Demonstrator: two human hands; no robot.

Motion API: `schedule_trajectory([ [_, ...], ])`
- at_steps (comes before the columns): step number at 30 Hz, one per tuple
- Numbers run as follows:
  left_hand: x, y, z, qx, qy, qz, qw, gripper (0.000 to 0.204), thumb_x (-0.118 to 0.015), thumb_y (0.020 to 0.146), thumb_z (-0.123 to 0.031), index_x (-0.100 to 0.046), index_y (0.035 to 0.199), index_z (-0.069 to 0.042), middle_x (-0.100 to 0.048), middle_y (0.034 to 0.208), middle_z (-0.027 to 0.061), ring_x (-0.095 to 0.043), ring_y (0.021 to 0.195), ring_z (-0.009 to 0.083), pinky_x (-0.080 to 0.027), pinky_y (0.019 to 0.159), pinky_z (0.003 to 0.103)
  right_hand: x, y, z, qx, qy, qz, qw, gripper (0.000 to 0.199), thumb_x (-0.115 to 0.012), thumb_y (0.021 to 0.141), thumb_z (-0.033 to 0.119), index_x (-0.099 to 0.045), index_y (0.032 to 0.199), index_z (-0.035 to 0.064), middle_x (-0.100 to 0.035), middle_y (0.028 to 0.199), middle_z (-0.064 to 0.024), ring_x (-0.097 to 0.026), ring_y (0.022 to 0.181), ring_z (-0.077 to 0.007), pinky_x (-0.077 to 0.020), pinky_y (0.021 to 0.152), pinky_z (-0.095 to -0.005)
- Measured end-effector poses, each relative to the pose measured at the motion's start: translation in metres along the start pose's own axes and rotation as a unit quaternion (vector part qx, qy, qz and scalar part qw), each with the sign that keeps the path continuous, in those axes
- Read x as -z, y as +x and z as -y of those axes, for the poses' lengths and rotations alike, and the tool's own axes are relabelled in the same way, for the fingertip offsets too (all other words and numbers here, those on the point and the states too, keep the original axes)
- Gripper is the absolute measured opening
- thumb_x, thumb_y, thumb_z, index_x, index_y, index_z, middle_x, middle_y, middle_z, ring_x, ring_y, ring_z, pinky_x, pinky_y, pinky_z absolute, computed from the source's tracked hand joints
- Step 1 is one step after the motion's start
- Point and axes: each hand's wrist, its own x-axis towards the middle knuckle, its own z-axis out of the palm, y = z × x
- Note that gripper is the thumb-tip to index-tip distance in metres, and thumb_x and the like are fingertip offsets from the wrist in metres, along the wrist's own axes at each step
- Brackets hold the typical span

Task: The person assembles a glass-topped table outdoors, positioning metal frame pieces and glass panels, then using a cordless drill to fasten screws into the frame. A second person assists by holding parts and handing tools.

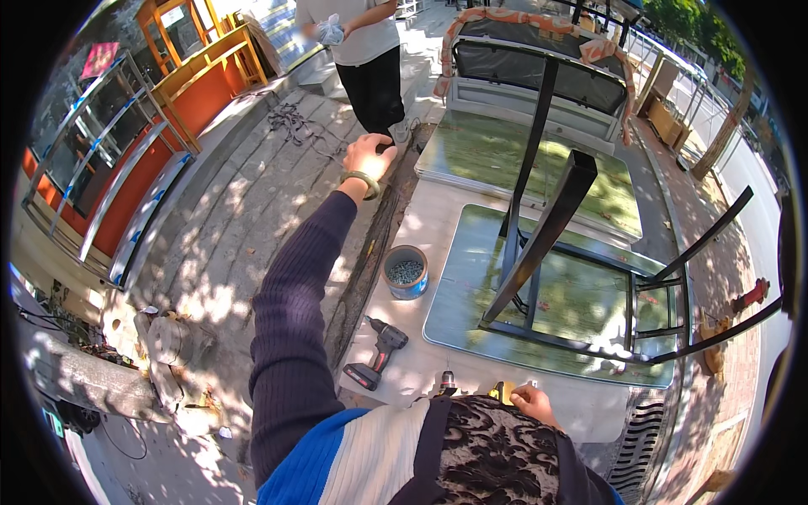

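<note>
The left grip [368, 158] is stretched out over the paved ground, its fingers curled; whether they close on anything, I cannot tell. A bracelet [360, 183] circles that wrist. The right grip [536, 406] is near the body, bent beside a yellow tool [502, 392]; whether it grasps the tool is unclear.

Just left of that tool, a drill [448, 383] shows partly at the edge of the clothing, its bit pointing away. A second, dark drill [386, 343] lies on the pale tabletop [421, 358], and beyond it stands a bucket [406, 273] of small grey metal pieces. To the right, a black metal frame [540, 240] rests on a glass panel [459, 295], legs jutting upward. Another glass panel lies behind it. Farther off, a person [370, 50] stands holding a clear bag [331, 30].
</note>
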Motion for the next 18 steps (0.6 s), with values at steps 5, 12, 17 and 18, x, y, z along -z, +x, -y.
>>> schedule_trajectory([
  [5,0.005,0.028,0.012,-0.024,-0.083,-0.047,0.995,0.034,-0.065,0.077,-0.027,-0.064,0.107,-0.010,-0.063,0.107,0.0095,-0.060,0.099,0.0263,-0.046,0.087,0.037,-0.016,0.014,0.017,0.032,0.096,-0.032,0.994,0.025,-0.063,0.087,0.019,-0.059,0.101,-0.0021,-0.064,0.083,-0.0060,-0.060,0.076,-0.0119,-0.0474,0.069,-0.0261],
  [12,0.005,0.020,-0.019,0.000,-0.158,0.012,0.987,0.021,-0.064,0.079,-0.016,-0.065,0.094,-0.002,-0.066,0.073,0.0083,-0.062,0.062,0.0148,-0.049,0.062,0.028,-0.007,0.017,0.046,0.047,0.096,0.018,0.994,0.028,-0.062,0.087,0.020,-0.058,0.105,-0.0018,-0.064,0.085,-0.0080,-0.059,0.077,-0.0136,-0.0475,0.071,-0.0278],
  [17,0.000,0.005,-0.045,-0.032,-0.074,0.063,0.995,0.024,-0.065,0.078,-0.025,-0.067,0.085,-0.002,-0.066,0.070,0.0077,-0.064,0.065,0.0159,-0.049,0.063,0.029,-0.005,0.022,-0.004,0.058,0.119,0.001,0.991,0.026,-0.062,0.087,0.019,-0.059,0.101,-0.0021,-0.064,0.084,-0.0062,-0.058,0.076,-0.0116,-0.0469,0.070,-0.0266],
  [18,0.003,0.000,-0.053,-0.007,-0.071,0.078,0.994,0.027,-0.065,0.078,-0.027,-0.067,0.084,-0.001,-0.067,0.071,0.0079,-0.064,0.065,0.0164,-0.050,0.065,0.030,-0.003,0.021,-0.007,0.055,0.118,0.000,0.992,0.025,-0.062,0.088,0.020,-0.059,0.100,-0.0022,-0.064,0.084,-0.0065,-0.059,0.076,-0.0123,-0.0477,0.069,-0.0273],
])
